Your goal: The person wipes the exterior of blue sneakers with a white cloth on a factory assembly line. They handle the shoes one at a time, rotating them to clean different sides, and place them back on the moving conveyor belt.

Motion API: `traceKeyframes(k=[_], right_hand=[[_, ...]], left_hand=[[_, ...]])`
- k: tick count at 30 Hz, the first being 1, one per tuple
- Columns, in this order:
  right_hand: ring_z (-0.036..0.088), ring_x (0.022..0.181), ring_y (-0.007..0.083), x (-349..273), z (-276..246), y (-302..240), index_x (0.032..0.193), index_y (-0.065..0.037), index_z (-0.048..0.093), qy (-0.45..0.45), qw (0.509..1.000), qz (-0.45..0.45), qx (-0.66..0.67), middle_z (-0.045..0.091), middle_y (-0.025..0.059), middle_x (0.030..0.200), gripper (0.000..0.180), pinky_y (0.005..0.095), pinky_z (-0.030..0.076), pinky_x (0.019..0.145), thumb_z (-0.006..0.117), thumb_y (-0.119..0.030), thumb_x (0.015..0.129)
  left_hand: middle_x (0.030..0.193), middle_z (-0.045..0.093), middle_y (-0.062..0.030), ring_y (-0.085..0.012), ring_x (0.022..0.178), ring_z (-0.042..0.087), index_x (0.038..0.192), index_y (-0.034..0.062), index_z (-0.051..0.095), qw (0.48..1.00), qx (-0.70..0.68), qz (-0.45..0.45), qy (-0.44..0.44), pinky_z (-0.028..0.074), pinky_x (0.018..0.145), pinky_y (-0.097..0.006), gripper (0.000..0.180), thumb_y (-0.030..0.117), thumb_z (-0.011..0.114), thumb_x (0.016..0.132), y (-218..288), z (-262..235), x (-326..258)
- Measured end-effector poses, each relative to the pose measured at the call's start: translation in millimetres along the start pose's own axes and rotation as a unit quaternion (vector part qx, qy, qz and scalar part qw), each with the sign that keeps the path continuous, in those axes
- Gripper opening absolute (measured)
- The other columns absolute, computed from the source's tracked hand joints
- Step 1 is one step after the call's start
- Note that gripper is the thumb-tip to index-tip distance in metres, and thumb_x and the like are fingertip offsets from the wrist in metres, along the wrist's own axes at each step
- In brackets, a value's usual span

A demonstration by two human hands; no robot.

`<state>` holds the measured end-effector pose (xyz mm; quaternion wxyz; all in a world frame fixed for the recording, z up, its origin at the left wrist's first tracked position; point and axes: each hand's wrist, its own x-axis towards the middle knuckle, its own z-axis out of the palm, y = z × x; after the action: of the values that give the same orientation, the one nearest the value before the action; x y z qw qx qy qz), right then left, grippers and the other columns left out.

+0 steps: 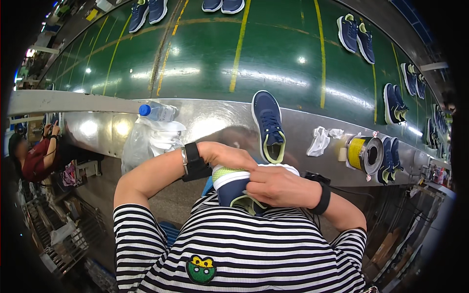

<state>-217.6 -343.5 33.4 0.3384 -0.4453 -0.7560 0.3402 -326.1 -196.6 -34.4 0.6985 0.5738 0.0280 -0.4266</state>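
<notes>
Close against my striped shirt is a navy sneaker (231, 192) with a white midsole and a lime green sole, tilted so its sole faces left and up. My left hand (227, 156) lies over the top of the sole edge, its fingertips meeting those of the other hand. My right hand (281, 187) has its fingers curled together against the shoe's side and midsole. Whether a small thing sits between the fingertips is hidden. A matching sneaker (268, 124) stands upright on the metal ledge just beyond my hands, toe pointing away, with lime lining.
Beyond the metal ledge (210, 119), a green conveyor belt (273, 58) carries several navy sneakers. A blue-capped bottle (159, 111) and plastic bag (139, 144) lie left. Crumpled white paper (318, 141), a yellow-labelled can (364, 154) and another pair (388, 158) stand right. A person (36, 156) sits far left.
</notes>
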Motion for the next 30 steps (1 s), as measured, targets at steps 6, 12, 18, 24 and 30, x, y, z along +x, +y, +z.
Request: traceKeyframes(k=[6, 12, 18, 24, 30], right_hand=[[0.05, 0.066, 0.0224, -3, -6, 4, 0.07, -0.005, 0.046, -0.019, 1.0, 0.014, 0.01, 0.043, 0.0066, 0.069, 0.013, 0.0338, 0.042, 0.057, 0.059, -0.007, 0.072], [0.051, 0.069, 0.024, 5, 5, 1, 0.072, -0.005, 0.048, 0.02, 0.999, 0.022, 0.025, 0.045, 0.0075, 0.07, 0.011, 0.0347, 0.042, 0.059, 0.058, -0.009, 0.075], [0.05, 0.059, 0.0155, 5, -11, -2, 0.079, -0.001, 0.06, 0.286, 0.934, 0.165, 0.136, 0.054, 0.0059, 0.07, 0.004, 0.0277, 0.041, 0.054, 0.058, -0.004, 0.078], [0.052, 0.069, 0.0276, -14, -6, -3, 0.077, -0.004, 0.051, -0.002, 0.991, 0.124, 0.056, 0.051, 0.0104, 0.071, 0.012, 0.0361, 0.042, 0.061, 0.055, -0.014, 0.08], [0.051, 0.066, 0.025, 11, 15, -6, 0.071, -0.004, 0.047, 0.039, 0.997, 0.056, 0.026, 0.046, 0.0086, 0.068, 0.014, 0.0352, 0.042, 0.058, 0.057, -0.012, 0.078]], left_hand=[[0.104, 0.058, -0.0088, -0.0151, 0.094, 0.05, 0.105, 0.0004, 0.058, 1.0, 0.003, 0.0, 0.007, 0.037, 0.084, -0.027, 0.035, 0.026, 0.04, 0.088, 2, 1, -5], [0.108, 0.057, -0.01, -0.0165, 0.099, 0.05, 0.108, 0.0007, 0.057, 1.0, -0.014, -0.008, -0.006, 0.036, 0.087, -0.027, 0.038, 0.028, 0.041, 0.088, 3, -1, -3], [0.109, 0.056, -0.0087, -0.0156, 0.099, 0.05, 0.111, -0.0005, 0.054, 1.0, 0.01, -0.02, 0.022, 0.036, 0.088, -0.026, 0.043, 0.034, 0.044, 0.088, 11, -1, -18], [0.109, 0.056, -0.0084, -0.0149, 0.098, 0.05, 0.108, -0.0008, 0.056, 0.999, -0.025, -0.021, 0.008, 0.036, 0.087, -0.026, 0.042, 0.034, 0.044, 0.087, 6, 0, -11], [0.102, 0.058, -0.0091, -0.0152, 0.094, 0.05, 0.104, -0.0002, 0.058, 1.0, -0.001, 0.007, -0.001, 0.036, 0.085, -0.028, 0.035, 0.027, 0.042, 0.087, -1, -1, -1]])
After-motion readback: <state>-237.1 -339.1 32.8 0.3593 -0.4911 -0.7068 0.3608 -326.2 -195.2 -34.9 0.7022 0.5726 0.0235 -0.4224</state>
